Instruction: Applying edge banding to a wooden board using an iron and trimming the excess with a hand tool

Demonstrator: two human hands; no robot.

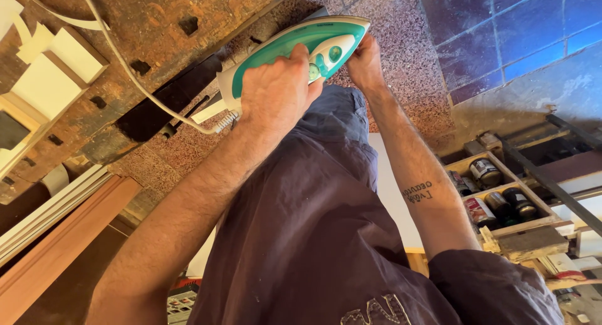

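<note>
The left hand (276, 90) clasps the handle of the green-and-white iron (295, 52), far centre above the speckled floor (401, 55). The right hand (365, 64) pinches its nose; a firm, level hold suits best.

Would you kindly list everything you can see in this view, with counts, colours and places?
Clothes iron: one, green and white, top centre, held by both hands.
Cord: one, white, running from the iron's rear up to the left.
Workbench: one, worn brown wood with holes, upper left.
White blocks: a few, on the workbench's left end.
Floor: speckled reddish terrazzo, top centre.
Wall tiles: blue, upper right.
Cans: about four, dark or metallic, in a wooden crate at right.
Shorts: one pair, dark purple-grey, centre.
Left hand: gripping the iron's handle.
Right hand: at the iron's far side.
</note>
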